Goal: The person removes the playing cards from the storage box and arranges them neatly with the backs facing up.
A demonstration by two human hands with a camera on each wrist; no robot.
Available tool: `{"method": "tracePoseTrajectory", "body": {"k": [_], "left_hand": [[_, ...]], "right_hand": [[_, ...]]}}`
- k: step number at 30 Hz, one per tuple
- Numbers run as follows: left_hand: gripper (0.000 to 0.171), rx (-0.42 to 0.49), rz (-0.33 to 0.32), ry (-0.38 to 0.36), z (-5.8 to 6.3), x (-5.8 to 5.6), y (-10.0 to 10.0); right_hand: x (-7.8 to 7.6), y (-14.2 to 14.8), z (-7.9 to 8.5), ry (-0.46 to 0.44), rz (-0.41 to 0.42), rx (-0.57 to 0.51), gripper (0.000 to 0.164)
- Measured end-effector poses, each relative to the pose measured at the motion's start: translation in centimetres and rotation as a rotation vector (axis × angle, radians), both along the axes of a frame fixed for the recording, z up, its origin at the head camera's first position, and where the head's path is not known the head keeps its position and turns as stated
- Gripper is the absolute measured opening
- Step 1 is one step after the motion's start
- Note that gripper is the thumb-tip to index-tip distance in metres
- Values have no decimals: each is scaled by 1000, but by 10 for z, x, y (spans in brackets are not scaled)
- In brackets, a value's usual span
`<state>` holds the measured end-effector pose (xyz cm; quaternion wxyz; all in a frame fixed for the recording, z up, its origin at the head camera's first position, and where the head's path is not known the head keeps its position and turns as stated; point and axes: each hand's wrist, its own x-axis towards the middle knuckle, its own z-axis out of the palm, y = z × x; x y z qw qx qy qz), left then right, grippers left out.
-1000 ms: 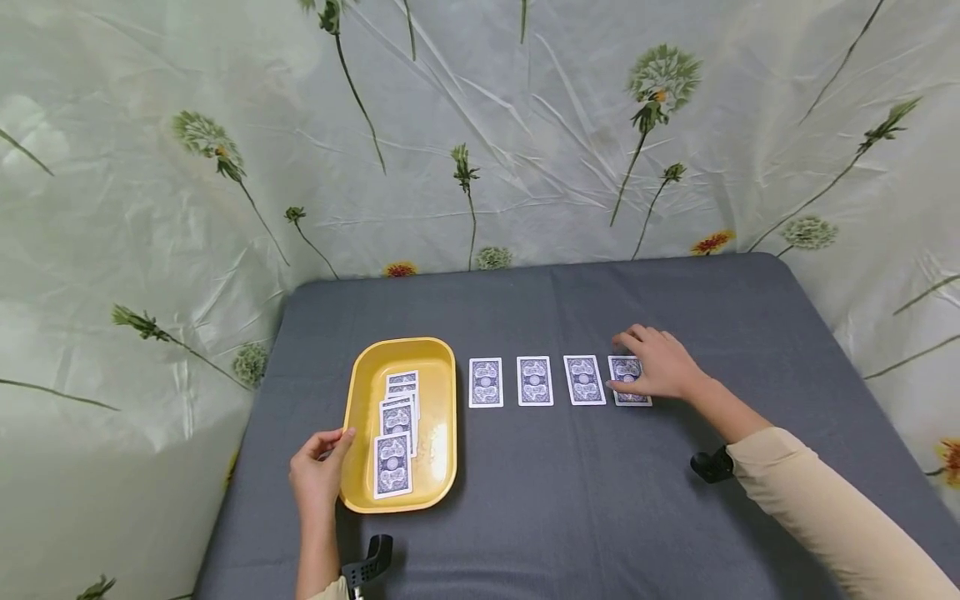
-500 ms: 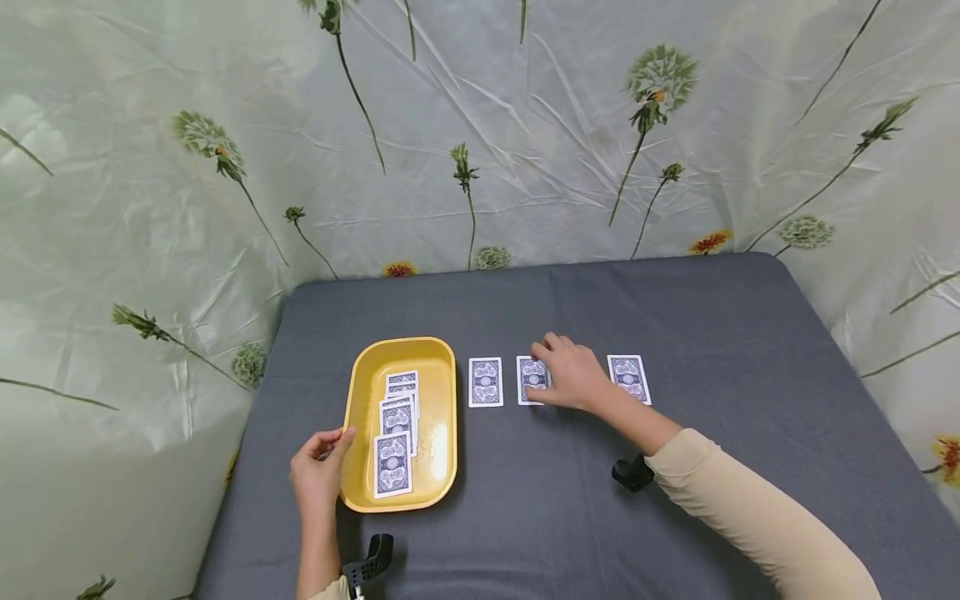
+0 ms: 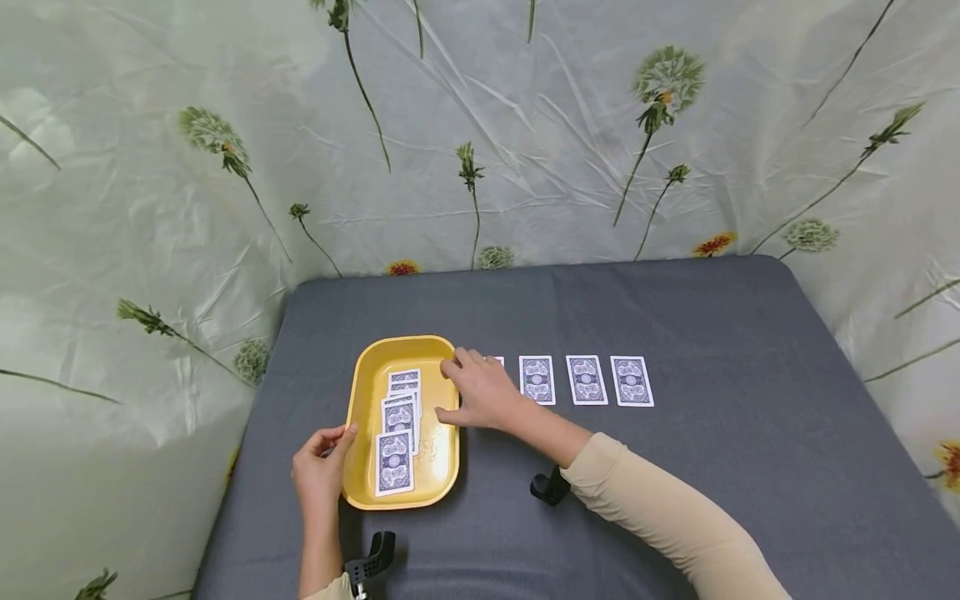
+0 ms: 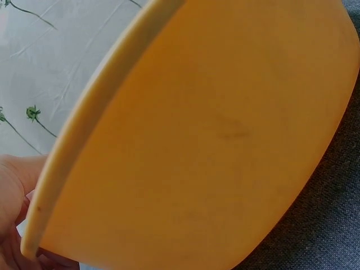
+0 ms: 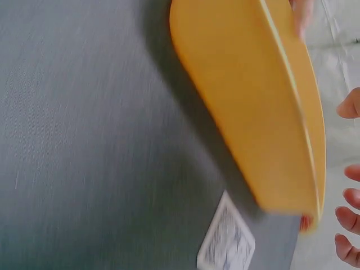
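Observation:
My left hand [image 3: 321,467] pinches the left rim of a yellow tray [image 3: 442,467]; the left wrist view shows the tray's outer wall [image 4: 197,124] with the thumb [image 4: 25,171] at its rim. Inside the tray lie several overlapping playing cards [image 3: 393,462], patterned backs up. Over the right rim is my right hand [image 3: 483,396], thumb and fingers spread apart with nothing between them. In the right wrist view, its fingertips [image 5: 349,218] appear beyond the tray rim. A face-down playing card [image 3: 500,361] on the table is mostly hidden behind this hand.
Right of the hand, three more face-down playing cards [image 3: 587,380] lie in a row on the grey-cloth table [image 3: 720,350]. A floral curtain [image 3: 555,167] hangs behind the table's back edge. Black wrist mounts [image 3: 550,487] sit on both wrists.
My right hand has swept left from the far-right playing card, over the row, to the tray's right rim. The cards stay in place. My left hand keeps hold of the tray.

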<state>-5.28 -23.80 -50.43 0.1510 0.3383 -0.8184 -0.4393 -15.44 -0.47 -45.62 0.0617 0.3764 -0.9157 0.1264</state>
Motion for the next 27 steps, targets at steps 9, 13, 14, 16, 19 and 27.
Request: {"method": "tracePoseTrajectory", "body": {"k": [9, 13, 14, 16, 19, 27], "left_hand": [[33, -8, -9, 2, 0, 0, -1], [33, -3, -12, 14, 2, 0, -1], [33, -3, -12, 21, 2, -1, -1], [32, -1, -14, 28, 3, -1, -2], [32, 5, -15, 27, 4, -1, -2], [33, 26, -20, 12, 6, 0, -1]], "right_hand": [[23, -49, -9, 4, 80, 124, 55], [30, -69, -17, -4, 103, 172, 60], [31, -73, -20, -13, 108, 182, 60], [34, -81, -25, -43, 120, 201, 61], [38, -90, -32, -114, 124, 243, 62], [44, -98, -43, -145, 79, 291, 67]]}}
